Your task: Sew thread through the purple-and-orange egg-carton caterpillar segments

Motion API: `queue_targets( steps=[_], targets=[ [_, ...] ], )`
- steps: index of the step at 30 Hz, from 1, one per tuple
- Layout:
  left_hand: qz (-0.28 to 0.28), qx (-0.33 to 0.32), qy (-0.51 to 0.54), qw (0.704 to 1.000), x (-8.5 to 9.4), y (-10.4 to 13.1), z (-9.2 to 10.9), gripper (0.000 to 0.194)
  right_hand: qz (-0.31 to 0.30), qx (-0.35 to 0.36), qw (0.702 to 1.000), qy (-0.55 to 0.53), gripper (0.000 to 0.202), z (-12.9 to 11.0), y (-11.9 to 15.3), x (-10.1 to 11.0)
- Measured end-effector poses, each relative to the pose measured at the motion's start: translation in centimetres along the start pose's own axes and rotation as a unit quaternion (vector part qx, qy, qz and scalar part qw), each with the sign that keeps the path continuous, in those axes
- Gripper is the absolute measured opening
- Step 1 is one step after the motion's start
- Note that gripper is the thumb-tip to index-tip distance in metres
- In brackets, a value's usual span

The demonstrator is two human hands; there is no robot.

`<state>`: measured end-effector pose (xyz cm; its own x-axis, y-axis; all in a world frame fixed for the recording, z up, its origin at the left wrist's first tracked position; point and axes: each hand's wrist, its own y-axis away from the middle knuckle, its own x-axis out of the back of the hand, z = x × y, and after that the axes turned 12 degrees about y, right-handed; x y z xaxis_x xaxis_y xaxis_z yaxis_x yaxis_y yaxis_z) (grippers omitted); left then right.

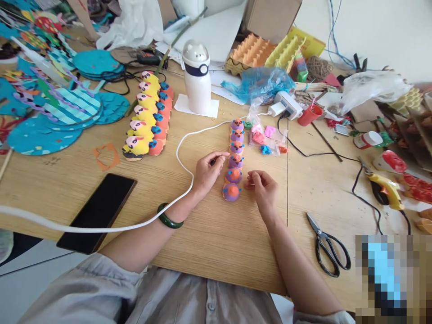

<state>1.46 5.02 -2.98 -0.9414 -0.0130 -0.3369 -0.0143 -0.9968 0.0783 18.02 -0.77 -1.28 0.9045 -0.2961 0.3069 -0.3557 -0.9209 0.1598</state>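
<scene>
A row of several purple and orange clay-covered bumps (235, 161) with small blue ears runs away from me on the wooden table. The farther bumps carry dark facial marks; the nearest two have a plain orange knob. Beside its left edge is my left hand (209, 173), thumb and forefinger brought together at the fourth bump; anything between them is too small to see. My right hand (263, 186) hovers just right of the nearer bumps, fingers curled and thumb against them, its contents hidden. Bags of pink and blue clay (259, 135) lie beyond it.
A white cable (177, 150) crosses over my left forearm. Left are a phone (97, 211), a yellow figure row (138, 117) and blue discs (43, 137). A white bottle (198, 87) stands behind. Scissors (326, 243), a yellow glue gun (388, 189) and a red cup (309, 115) are right.
</scene>
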Motion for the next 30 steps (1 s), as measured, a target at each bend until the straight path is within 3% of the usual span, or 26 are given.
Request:
queue_targets(
  steps=[3, 9, 15, 18, 21, 24, 26, 28, 30],
  targets=[
    [0.008, 0.025, -0.008, 1.0, 0.4, 1.6, 0.9, 0.028, -0.003, 0.021, 1.0, 0.005, 0.034, 0.4, 1.4, 0.5],
    [-0.095, -0.014, -0.147, 0.984, 1.2, 5.8, 2.4, 0.054, -0.019, 0.014, 0.998, -0.058, 0.038, 1.1, 2.5, 0.3],
    [-0.092, -0.01, -0.201, 0.975, 0.8, 6.6, 1.8, 0.052, -0.025, 0.026, 0.997, -0.073, 0.036, 1.6, 2.6, -0.3],
    [-0.074, -0.007, -0.136, 0.988, 0.3, 7.1, 2.0, 0.047, -0.022, 0.052, 0.995, -0.077, 0.03, 1.7, 2.8, -0.3],
    [-0.067, 0.035, 0.041, 0.996, -0.8, 7.7, 2.8, 0.044, 0.032, 0.132, 0.99, -0.033, 0.023, 1.8, 2.9, 0.0],
    [-0.078, 0.081, 0.237, 0.965, -2.3, 8.0, 3.8, 0.045, 0.121, 0.256, 0.957, 0.059, 0.014, 1.7, 3.1, 0.6],
    [-0.083, 0.111, 0.309, 0.941, -3.2, 7.9, 4.3, 0.047, 0.172, 0.361, 0.906, 0.137, 0.015, 1.3, 3.3, 1.1],
    [-0.096, 0.139, 0.346, 0.923, -3.8, 7.8, 4.5, 0.051, 0.191, 0.447, 0.849, 0.208, 0.024, 0.8, 3.6, 1.4],
    [-0.113, 0.16, 0.362, 0.911, -4.1, 7.8, 4.5, 0.055, 0.171, 0.493, 0.813, 0.26, 0.03, 0.4, 3.8, 1.4]
  ],
)
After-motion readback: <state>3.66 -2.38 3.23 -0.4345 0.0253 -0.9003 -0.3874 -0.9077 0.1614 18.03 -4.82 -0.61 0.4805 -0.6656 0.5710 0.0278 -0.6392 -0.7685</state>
